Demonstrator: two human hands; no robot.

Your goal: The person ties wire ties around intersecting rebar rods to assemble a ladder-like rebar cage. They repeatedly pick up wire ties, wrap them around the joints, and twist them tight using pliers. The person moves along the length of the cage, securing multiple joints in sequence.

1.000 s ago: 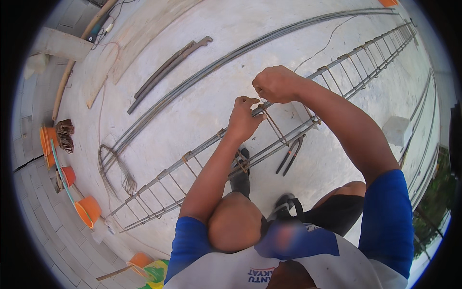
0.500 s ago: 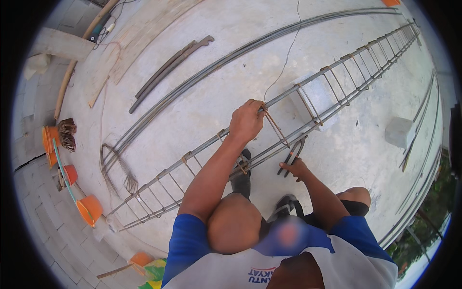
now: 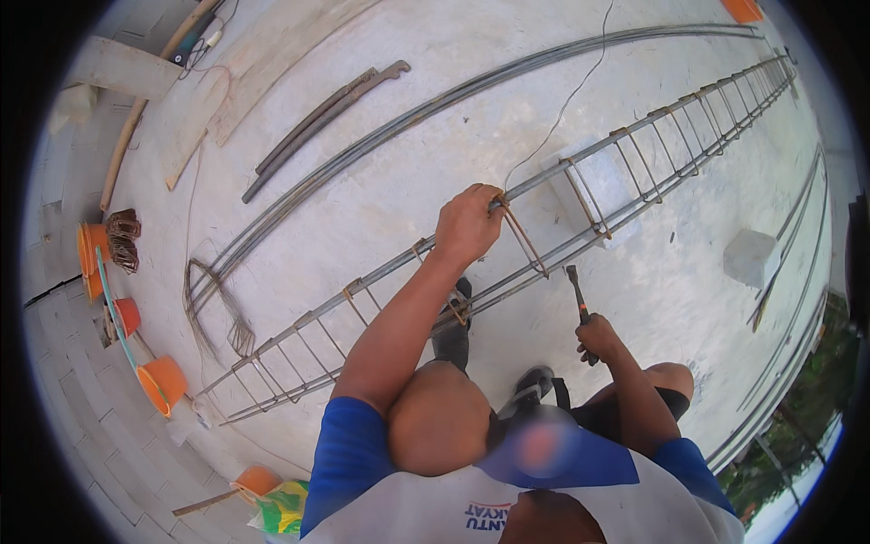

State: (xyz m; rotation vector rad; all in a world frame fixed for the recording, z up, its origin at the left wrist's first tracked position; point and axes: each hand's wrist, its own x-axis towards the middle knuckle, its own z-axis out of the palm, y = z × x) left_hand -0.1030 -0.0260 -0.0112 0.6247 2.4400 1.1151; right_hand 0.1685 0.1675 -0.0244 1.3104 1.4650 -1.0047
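Note:
A long rebar cage (image 3: 362, 281) of steel bars and square stirrups runs slantwise from lower left to far upper right. My left hand (image 3: 468, 222) is closed around its upper bar, beside a rusty stirrup (image 3: 524, 238). A thin wire (image 3: 555, 127) trails away from near those fingers across the floor. In my right hand (image 3: 600, 337) is a pair of pincers (image 3: 580, 292) with dark handles, gripped with the handles together. Their head points up toward the cage's lower bar, apart from it.
White blocks stand under the cage (image 3: 603, 186) and to the right (image 3: 752, 257). Loose long bars (image 3: 362, 140) and two dark bending tools (image 3: 322, 127) lie beyond it. Orange buckets (image 3: 163, 384) and bundled stirrups (image 3: 124, 240) line the left wall. My foot (image 3: 536, 383) is close to the cage.
My right hand has drawn the pincers back from the cage's lower bar, down and to the right, and their spread handles have come together. My left hand keeps its hold.

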